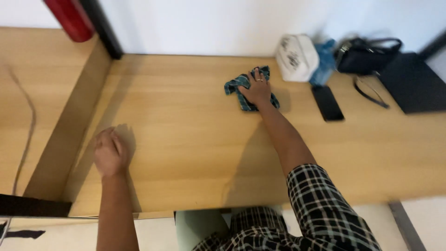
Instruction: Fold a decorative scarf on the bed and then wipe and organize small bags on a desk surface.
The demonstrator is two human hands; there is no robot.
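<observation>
**A:** Nearest item first, please.

**B:** Item one: my own plaid sleeve (325,204) at the bottom of the view, with the edge of the wooden surface (186,139) just beyond it. Item two: left hand (110,152), resting on the near-left part of the surface, fingers curled loosely inward, holding nothing. The grip reads as closed on empty air, though motion blur softens it.

**A:** And the right?

**B:** Item three: right hand (257,88), arm stretched well forward, palm pressed flat on a teal checked cloth (246,90). Fingers are spread over it, pinning it down rather than clamped round it. The cloth sits crumpled in the far-middle of the surface, directly under that hand; its long axis runs roughly from upper left to lower right. The right hand is on it, the left well apart, down and to the left.

**A:** Beyond the cloth?

**B:** Item four: dark phone (327,103), lying flat just right of the cloth. Item five: white cap (297,56) against the wall. Item six: blue crumpled thing (324,62) beside the cap, kind unclear. Item seven: black handbag (364,55), its contents hidden from me, strap trailing forward. Item eight: flat black laptop or folder (413,83), far right. Item nine: red cylinder (69,18), far left corner.
</observation>
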